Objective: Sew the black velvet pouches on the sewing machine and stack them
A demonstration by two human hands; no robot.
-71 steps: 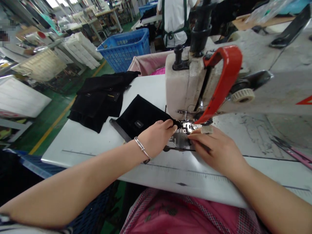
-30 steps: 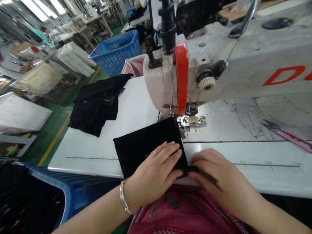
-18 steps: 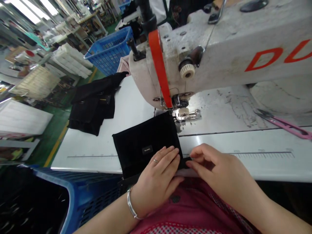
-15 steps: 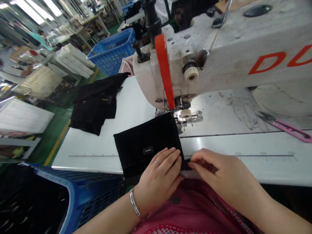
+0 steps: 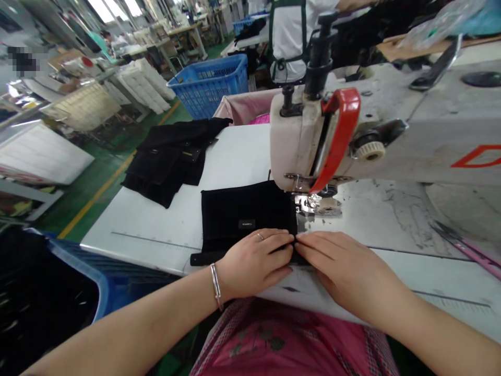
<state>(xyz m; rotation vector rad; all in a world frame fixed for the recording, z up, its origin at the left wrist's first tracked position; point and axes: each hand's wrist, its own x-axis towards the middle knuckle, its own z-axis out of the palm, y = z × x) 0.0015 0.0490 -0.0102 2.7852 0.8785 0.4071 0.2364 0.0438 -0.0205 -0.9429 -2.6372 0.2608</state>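
A black fabric piece (image 5: 242, 211) with a small label lies flat on the white table (image 5: 164, 224), just left of the presser foot (image 5: 319, 204) of the sewing machine (image 5: 352, 141). My left hand (image 5: 254, 261) rests on the piece's near right corner, fingers stretched flat and pressing it down. My right hand (image 5: 340, 269) lies beside it with its fingertips meeting the left hand's at the fabric's edge, fingers extended. A dark strip (image 5: 203, 258) sticks out from under the piece at the near left.
A pile of black pieces (image 5: 172, 156) lies at the table's far left. Pink-handled scissors (image 5: 465, 245) lie at the right. A blue crate (image 5: 213, 83) stands behind, another blue bin (image 5: 78, 287) at my left. A person in a white top with a green apron (image 5: 289, 36) stands beyond the machine.
The black piece came away from the needle toward me, then was squared up below the presser foot. Both hands now press flat on its near right corner. My view has shifted.
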